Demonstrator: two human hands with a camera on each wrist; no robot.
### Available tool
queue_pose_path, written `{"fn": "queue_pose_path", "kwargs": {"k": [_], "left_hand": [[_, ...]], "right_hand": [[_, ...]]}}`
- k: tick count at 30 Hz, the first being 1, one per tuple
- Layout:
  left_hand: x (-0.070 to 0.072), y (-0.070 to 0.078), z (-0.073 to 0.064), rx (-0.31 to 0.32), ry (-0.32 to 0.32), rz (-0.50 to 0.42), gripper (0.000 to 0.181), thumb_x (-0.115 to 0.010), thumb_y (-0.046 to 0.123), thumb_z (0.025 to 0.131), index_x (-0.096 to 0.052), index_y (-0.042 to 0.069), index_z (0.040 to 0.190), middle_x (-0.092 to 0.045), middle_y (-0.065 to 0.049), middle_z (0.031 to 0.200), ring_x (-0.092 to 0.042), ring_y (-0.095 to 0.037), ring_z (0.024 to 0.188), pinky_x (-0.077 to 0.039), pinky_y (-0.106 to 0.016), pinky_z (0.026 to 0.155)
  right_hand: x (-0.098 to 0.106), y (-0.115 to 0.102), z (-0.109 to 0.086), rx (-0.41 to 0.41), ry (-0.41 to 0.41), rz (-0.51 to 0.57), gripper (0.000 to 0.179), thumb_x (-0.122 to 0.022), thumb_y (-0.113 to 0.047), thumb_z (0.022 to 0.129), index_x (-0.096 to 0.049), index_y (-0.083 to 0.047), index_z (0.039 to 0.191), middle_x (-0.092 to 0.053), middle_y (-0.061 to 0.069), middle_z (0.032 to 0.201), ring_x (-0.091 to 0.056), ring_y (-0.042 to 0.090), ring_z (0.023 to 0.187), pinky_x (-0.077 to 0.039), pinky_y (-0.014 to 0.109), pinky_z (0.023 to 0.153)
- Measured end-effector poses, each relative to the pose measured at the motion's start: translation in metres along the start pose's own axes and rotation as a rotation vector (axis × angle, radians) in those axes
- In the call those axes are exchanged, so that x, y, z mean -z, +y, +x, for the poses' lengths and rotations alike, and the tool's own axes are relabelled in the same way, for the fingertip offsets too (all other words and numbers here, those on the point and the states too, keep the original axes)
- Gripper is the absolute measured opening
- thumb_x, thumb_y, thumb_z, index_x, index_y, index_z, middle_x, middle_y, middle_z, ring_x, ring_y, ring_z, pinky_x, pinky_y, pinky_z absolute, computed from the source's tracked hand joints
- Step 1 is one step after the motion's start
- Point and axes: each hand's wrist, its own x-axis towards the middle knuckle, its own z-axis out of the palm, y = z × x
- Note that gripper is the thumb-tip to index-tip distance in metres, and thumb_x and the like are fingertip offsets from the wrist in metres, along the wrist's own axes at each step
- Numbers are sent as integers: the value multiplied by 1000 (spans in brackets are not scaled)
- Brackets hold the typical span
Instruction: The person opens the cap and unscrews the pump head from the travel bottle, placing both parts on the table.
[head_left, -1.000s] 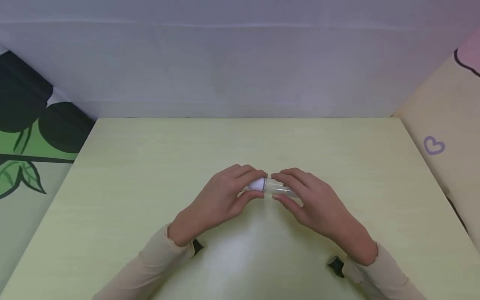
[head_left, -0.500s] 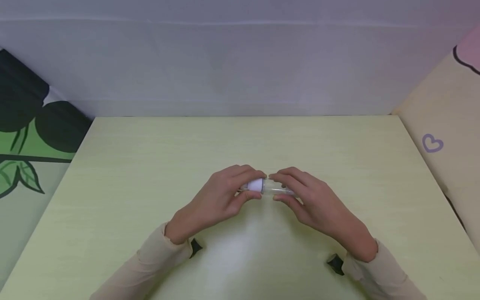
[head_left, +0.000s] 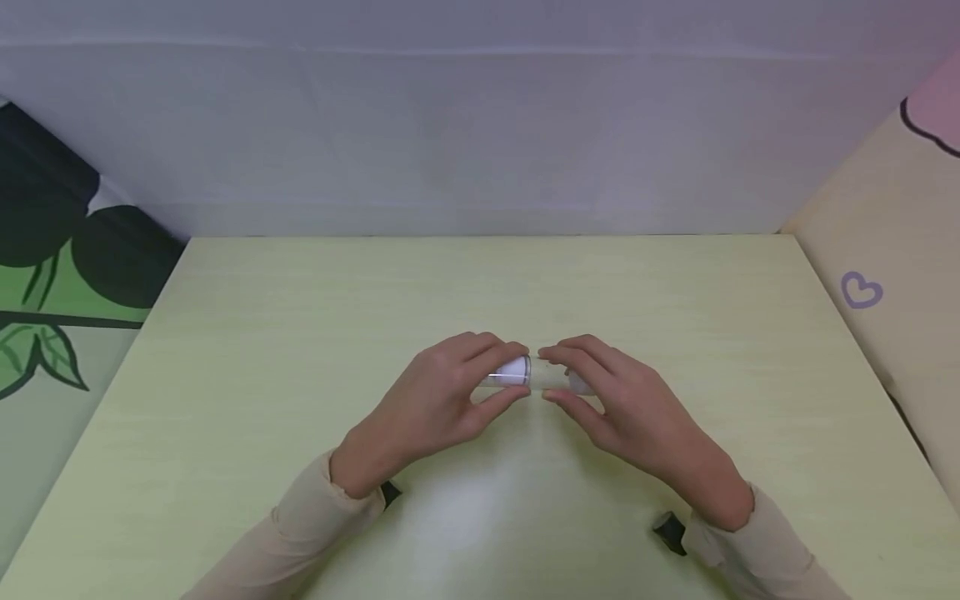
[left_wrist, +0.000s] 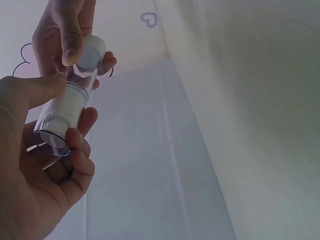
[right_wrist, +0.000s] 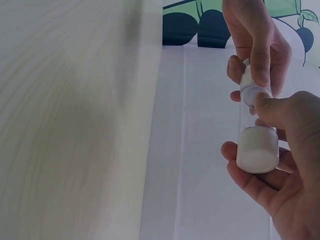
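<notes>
A slim clear pump bottle (head_left: 551,375) lies crosswise between both hands above the table. My left hand (head_left: 446,387) grips its left end, thumb on the near side and fingers on the far side. At that end a white pump collar (left_wrist: 68,106) sits inside clear plastic whose round rim shows in the left wrist view. My right hand (head_left: 637,408) holds the clear body at the other end, its thumb and fingers around it. The white base (right_wrist: 257,150) of the bottle shows through clear plastic in the right wrist view. Fingers partly hide both ends.
A pale wooden table (head_left: 337,308) stretches beneath the hands. Behind it rises a grey-lilac cloth wall (head_left: 480,133). Painted panels stand at both sides, with a purple heart (head_left: 861,290) on the right one. Black wrist devices (head_left: 670,532) poke out by the sleeves.
Both hands stay almost in place around the bottle. The left fingers have shifted slightly along its end, and the whitish base now shows between the right thumb and fingers.
</notes>
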Motion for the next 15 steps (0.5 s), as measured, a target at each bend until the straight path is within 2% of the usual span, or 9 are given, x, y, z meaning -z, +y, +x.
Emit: {"fn": "queue_pose_path", "kwargs": {"k": [4,9,15], "left_hand": [[0,0,-1,-12,3,-17,31,-82,26,91,-72,10,116,-73,2,97,-67,-11,82,-58,-24,75],[1,-1,-1,-18,-25,-129,28,-78,25,95,-71,9,117,-73,3,97,-61,-7,77,-54,-19,71],[3,-4,-1,15,-65,-221,29,-75,23,97,-70,7,121,-73,3,101,-60,-5,78,-53,-19,68]], "right_hand": [[0,0,0,8,-5,2,43,-80,-19,93,-65,-10,132,-68,3,123,-69,15,93,-62,31,77],[0,0,0,29,-27,24,44,-80,-12,92,-64,-8,132,-67,4,124,-68,15,93,-61,29,79],[-1,0,1,30,-36,54,44,-80,-8,91,-63,-6,131,-66,4,124,-67,15,92,-60,27,79]]}}
